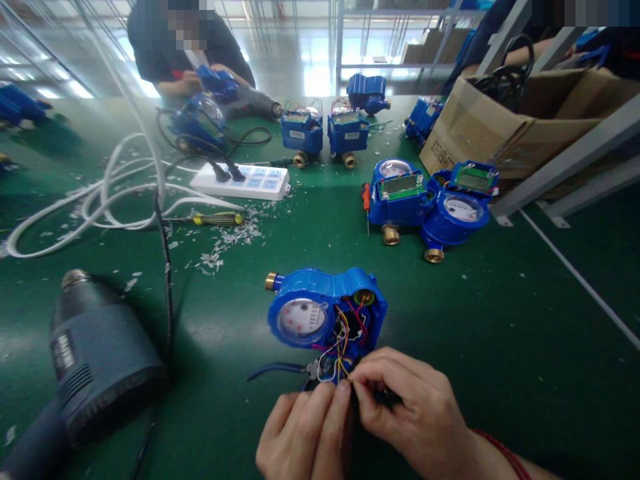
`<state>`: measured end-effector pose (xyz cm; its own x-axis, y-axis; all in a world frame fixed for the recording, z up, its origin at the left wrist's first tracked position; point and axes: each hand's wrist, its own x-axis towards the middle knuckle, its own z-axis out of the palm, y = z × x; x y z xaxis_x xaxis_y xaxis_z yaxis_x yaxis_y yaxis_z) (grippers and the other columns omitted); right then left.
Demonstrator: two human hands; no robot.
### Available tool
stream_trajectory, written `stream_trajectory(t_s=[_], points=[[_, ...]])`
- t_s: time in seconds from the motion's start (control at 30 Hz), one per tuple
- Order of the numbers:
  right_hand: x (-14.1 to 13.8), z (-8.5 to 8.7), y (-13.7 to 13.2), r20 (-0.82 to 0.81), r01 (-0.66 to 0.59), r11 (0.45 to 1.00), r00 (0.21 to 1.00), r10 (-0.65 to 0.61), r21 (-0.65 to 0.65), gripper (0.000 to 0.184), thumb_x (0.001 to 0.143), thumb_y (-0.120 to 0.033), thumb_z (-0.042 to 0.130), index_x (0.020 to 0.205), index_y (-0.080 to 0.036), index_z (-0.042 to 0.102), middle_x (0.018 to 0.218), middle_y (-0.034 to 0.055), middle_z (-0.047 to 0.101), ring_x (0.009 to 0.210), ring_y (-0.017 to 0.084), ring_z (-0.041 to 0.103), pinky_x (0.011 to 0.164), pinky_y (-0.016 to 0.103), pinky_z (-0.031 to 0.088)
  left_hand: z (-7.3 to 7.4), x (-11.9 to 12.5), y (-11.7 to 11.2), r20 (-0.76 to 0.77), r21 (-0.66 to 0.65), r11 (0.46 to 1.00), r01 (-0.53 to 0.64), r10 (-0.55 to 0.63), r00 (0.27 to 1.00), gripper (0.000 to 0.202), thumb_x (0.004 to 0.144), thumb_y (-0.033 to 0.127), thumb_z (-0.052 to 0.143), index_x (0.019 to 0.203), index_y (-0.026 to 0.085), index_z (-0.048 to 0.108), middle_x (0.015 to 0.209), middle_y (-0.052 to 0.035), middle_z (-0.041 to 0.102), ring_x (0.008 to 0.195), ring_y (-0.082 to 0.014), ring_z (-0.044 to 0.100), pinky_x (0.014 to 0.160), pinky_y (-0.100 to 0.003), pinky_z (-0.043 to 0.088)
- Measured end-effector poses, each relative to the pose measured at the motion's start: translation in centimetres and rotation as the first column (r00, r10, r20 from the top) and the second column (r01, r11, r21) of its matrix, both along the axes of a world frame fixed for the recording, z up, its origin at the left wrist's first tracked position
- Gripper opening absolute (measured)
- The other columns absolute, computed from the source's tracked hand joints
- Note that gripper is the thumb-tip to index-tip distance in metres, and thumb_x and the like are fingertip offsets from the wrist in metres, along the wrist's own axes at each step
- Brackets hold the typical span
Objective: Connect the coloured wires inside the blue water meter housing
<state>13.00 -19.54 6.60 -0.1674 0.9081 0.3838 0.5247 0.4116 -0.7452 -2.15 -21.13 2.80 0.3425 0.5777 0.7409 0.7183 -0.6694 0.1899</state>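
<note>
A blue water meter [320, 313] lies open on the green table, its round dial on the left and coloured wires [343, 347] spilling from its open right half. My left hand [305, 433] and my right hand [405, 407] meet just below it, fingertips pinched together on the bundle of wires at the meter's near edge. A dark blue cable [273, 368] runs left from that spot. What sits between my fingers beyond the wires is hidden.
A grey heat gun [95, 360] lies at the near left. Further back are a yellow-handled screwdriver [215, 219], a white power strip [243, 181], white cable loops, several more blue meters [430, 203], a cardboard box [525, 113], and a seated person's hands [190, 81].
</note>
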Motion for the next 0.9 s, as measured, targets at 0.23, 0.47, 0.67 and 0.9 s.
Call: stream_trajectory(t_s=[0.23,0.47,0.67,0.9], points=[[1.3,0.4,0.7,0.026,0.102,0.993,0.995,-0.101,-0.059,0.010,0.071,-0.005,0.057,0.069,-0.013,0.064,0.060,0.0018,0.061,0.052,0.009,0.057,0.052,0.017,0.047,0.2,0.1,0.0,0.044,0.018,0.984,-0.178,0.177,0.983,0.023,0.064,-0.002,0.070,0.085,0.007,0.065,0.077,-0.0069,0.065,0.064,-0.0095,0.058,0.061,-0.023,0.045],[1.1,0.2,0.6,-0.040,-0.064,0.995,0.997,0.062,-0.075,0.009,0.078,-0.010,0.061,0.082,-0.013,0.068,0.070,0.0046,0.066,0.065,0.013,0.062,0.062,0.021,0.051,0.3,-0.3,0.4,0.062,-0.046,0.991,-0.122,0.124,0.990,0.022,0.067,-0.002,0.067,0.087,0.005,0.064,0.083,-0.0085,0.064,0.072,-0.0105,0.059,0.068,-0.023,0.044],[1.0,-0.1,0.6,-0.051,-0.101,0.990,0.994,0.096,-0.102,0.009,0.078,-0.014,0.064,0.087,-0.015,0.068,0.076,0.0041,0.067,0.069,0.013,0.062,0.064,0.021,0.050,0.7,-0.2,0.4,0.191,-0.305,0.952,-0.035,0.097,0.977,0.023,0.072,-0.001,0.062,0.091,0.012,0.060,0.088,-0.0046,0.059,0.079,-0.0094,0.057,0.073,-0.018,0.045],[1.7,0.1,1.9,-0.076,-0.284,0.930,0.959,0.274,-0.233,0.003,0.082,-0.015,0.061,0.081,-0.014,0.064,0.074,0.0020,0.064,0.068,0.010,0.059,0.064,0.019,0.046,1.9,-0.1,1.2,0.440,-0.623,0.739,0.257,0.060,0.896,0.013,0.082,0.007,0.049,0.083,0.018,0.055,0.083,0.0002,0.052,0.075,-0.0079,0.053,0.066,-0.016,0.042]])
